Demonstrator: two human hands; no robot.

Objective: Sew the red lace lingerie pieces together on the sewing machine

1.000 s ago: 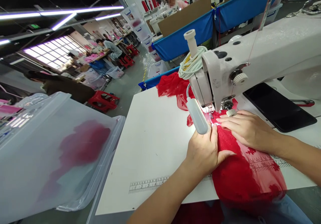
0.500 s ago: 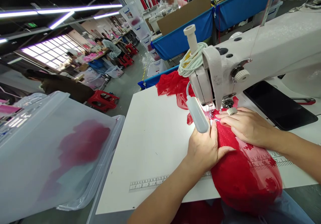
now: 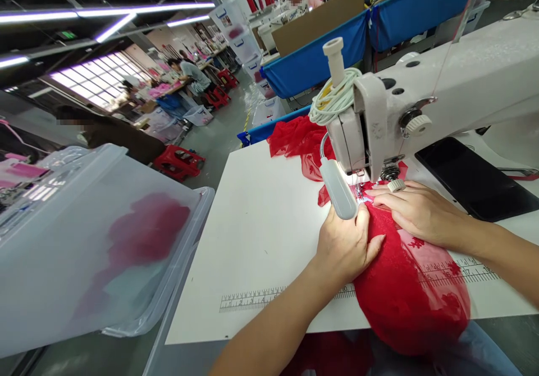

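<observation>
Red sheer fabric with lace motifs [image 3: 404,292] lies under the needle area of a white sewing machine [image 3: 458,78] and hangs over the table's front edge. My left hand [image 3: 343,244] rests on its left edge, thumb spread away from the index finger; a small grey lamp [image 3: 339,191] hides some fingertips. On the fabric's right side, my right hand [image 3: 421,210] lies palm down, fingers stretched toward the presser foot [image 3: 359,191]. Between the fingertips shows a small white and pink strip, its kind unclear.
A black phone [image 3: 475,179] lies right of my right hand. More red fabric [image 3: 290,137] is bunched behind the needle. A translucent bin [image 3: 84,252] stands left of the white table [image 3: 261,224], which has a printed ruler. People sit at other workstations beyond.
The view has shifted slightly, so the scene sits a little further right. My left thumb has drawn in a little toward the hand. Both hands stay on the fabric near the needle.
</observation>
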